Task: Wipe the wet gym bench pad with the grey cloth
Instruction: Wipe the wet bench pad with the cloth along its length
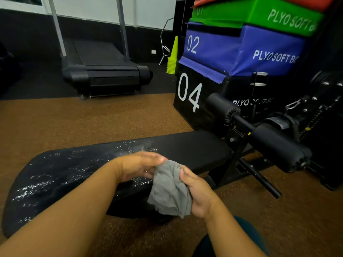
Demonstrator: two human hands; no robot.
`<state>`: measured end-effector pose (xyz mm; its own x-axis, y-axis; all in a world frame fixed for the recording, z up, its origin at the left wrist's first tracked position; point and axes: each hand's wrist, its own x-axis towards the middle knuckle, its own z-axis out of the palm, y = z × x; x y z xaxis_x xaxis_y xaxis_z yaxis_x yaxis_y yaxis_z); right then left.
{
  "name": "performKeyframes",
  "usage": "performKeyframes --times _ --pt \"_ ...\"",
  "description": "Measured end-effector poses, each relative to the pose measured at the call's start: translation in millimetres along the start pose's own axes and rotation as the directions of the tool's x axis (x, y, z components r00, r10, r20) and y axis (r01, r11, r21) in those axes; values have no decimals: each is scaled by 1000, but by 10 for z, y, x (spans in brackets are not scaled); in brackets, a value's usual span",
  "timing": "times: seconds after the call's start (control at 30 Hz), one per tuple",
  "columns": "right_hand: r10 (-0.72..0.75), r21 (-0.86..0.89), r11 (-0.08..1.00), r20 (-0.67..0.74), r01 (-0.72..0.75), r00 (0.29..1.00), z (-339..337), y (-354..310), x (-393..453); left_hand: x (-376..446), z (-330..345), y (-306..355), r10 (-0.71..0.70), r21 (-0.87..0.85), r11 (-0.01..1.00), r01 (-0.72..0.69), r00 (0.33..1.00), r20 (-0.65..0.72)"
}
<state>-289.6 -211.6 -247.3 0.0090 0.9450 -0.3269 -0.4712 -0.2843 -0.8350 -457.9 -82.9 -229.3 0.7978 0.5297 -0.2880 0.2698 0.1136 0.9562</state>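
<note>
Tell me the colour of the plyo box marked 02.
Blue plyo box with white lettering; head view, the only one.

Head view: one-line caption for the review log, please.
Both hands, left hand and right hand, hold the grey cloth above the droplet-speckled black bench pad, wiping not yet begun.

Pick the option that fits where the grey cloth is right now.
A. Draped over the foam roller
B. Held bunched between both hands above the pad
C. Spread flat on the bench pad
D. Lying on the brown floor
B: the grey cloth hangs bunched between the left hand and the right hand, above the near edge of the bench pad, whose droplets still show.
</note>
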Motion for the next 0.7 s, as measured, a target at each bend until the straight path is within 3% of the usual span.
performKeyframes --times 0.07,0.2,0.3,0.37,0.47,0.57,0.7 --pt "19 -37 999 -22 -20 1000 73 -34 -31 -98 -2 5 -14 33 999 12 998 57" --pt "-22 -194 981 -11 20 1000 158 5 -122 -221 -29 -26 4 -100 995 -7 1000 -31" --pt "-138 -575 812 -25 99 990 195 67 -136 -284 -15 19 18 -178 984 -25 999 -37" --pt "-223 -708 694 -39 131 974 195 85 -130 -304 18 55 -6 -169 986 1 1000 -29" --pt "-230 -524 835 -54 169 972 168 93 -98 -289 7 53 0 -169 986 1 1000 5" --pt "-288 -588 782 -45 208 957 108 22 -15 -258 -96 32 -13 -125 992 11 1000 -12" --pt "-133 -449 880 81 155 988 76 -26 117 -217 -232 46 -38 -80 996 37 999 -13"
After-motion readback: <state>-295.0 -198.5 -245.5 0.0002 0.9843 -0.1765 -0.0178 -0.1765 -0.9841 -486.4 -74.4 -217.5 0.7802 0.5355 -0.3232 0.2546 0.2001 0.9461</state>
